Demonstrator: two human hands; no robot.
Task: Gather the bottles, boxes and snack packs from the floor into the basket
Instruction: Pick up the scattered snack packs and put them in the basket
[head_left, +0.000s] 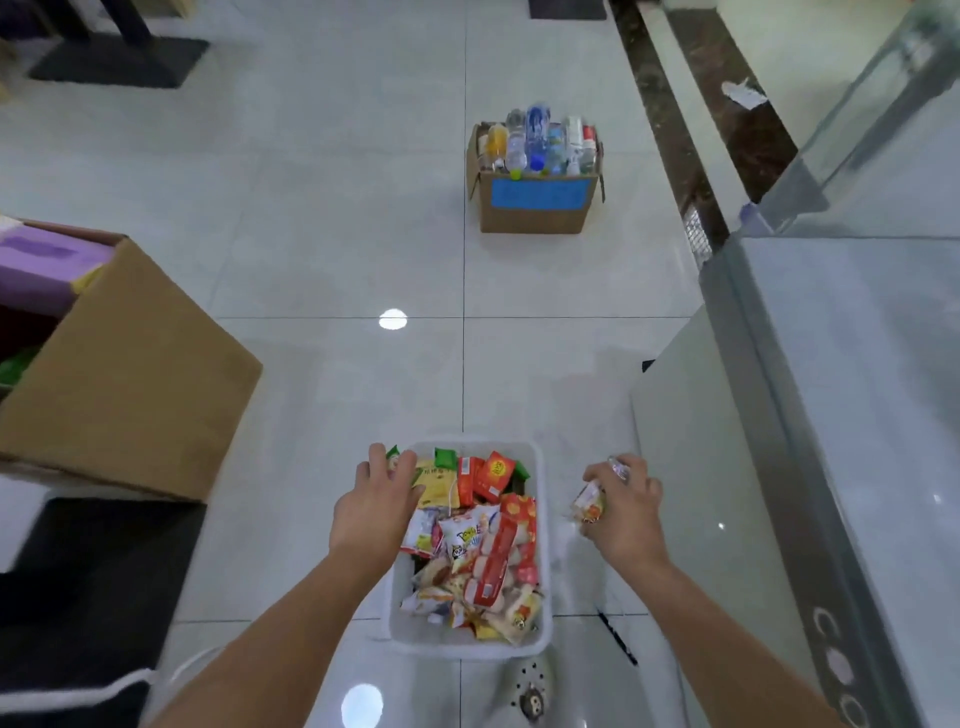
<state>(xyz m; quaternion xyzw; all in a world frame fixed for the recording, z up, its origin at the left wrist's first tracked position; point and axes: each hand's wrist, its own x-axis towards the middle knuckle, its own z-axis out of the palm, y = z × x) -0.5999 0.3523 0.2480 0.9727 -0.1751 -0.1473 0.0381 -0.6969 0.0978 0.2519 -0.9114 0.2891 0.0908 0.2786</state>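
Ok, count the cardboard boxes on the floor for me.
2. One cardboard box stands far ahead, packed with bottles. The other cardboard box sits at the left, partly out of frame. More may lie outside the view.

Glossy tiled floor (322, 249) — white basket (543, 571), bottle-filled carton (535, 208), large cardboard box (135, 384)

Glossy floor tiles (322, 218), matt cardboard box (535, 208), white plastic basket (543, 545), shiny snack wrappers (467, 540).
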